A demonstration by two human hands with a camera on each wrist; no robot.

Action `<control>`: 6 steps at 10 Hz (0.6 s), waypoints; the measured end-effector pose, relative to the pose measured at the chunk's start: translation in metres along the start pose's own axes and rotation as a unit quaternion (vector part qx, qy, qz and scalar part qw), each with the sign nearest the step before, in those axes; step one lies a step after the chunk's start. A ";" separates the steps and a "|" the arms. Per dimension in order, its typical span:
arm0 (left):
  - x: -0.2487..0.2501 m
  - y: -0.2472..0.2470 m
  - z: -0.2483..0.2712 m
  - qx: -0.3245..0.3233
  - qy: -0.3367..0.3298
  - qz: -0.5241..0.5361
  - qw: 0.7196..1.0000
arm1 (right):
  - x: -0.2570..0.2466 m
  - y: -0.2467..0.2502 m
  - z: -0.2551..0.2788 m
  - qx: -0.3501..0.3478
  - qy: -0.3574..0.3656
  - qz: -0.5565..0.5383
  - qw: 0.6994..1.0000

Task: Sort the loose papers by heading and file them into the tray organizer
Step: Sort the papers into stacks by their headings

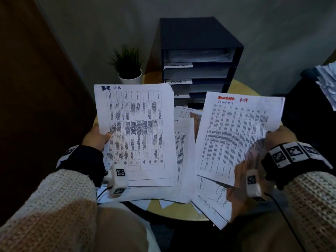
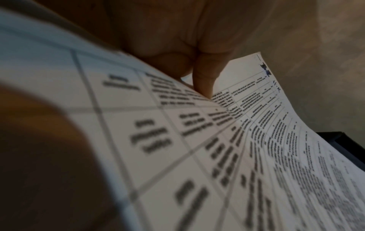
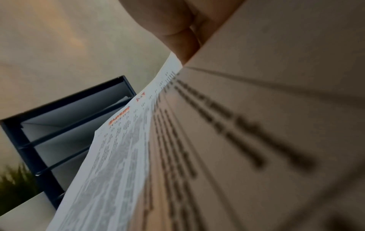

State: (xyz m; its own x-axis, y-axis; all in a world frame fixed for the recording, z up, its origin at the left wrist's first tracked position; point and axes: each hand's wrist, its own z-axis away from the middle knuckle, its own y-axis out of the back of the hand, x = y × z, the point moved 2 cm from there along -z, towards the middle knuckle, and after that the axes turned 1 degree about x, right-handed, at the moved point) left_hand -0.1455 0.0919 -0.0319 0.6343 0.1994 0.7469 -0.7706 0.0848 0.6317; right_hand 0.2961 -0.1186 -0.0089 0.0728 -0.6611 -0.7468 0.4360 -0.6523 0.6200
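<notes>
My left hand (image 1: 98,136) grips the left edge of a stack of papers headed "H.R" (image 1: 136,128), thumb on top; the left wrist view shows the thumb (image 2: 203,81) pressed on that stack (image 2: 247,125). My right hand (image 1: 276,137) pinches the right edge of a sheet headed "Security" with red marks (image 1: 234,135), also seen from below as the sheet (image 3: 118,156). Loose papers (image 1: 183,151) lie on the round table between and under both. The dark tray organizer (image 1: 198,51) stands at the back, with shelf labels; one reads "ADMIN" (image 1: 179,81). Its top shelf holds papers.
A small potted plant (image 1: 129,68) in a white pot stands left of the organizer. Another pile of papers (image 1: 327,82) lies at the far right edge on a dark surface. The round yellow table (image 1: 181,211) shows its front rim near my lap.
</notes>
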 end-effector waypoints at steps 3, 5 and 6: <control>-0.016 0.011 -0.012 -0.006 0.016 0.124 0.992 | 0.017 -0.020 -0.097 0.089 0.056 0.007 0.994; -0.013 0.010 -0.012 0.002 0.013 0.124 0.992 | -0.033 0.010 -0.041 0.197 0.070 -0.037 0.977; -0.011 0.010 -0.011 -0.004 0.016 0.142 0.990 | -0.048 -0.005 0.005 0.138 0.081 0.022 0.987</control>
State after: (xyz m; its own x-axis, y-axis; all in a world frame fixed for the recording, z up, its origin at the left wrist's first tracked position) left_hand -0.1608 0.1013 -0.0367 0.3902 0.2461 0.8872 -0.9179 0.0281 0.3958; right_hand 0.2855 -0.0856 0.0247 0.2382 -0.6376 -0.7326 0.1692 -0.7155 0.6778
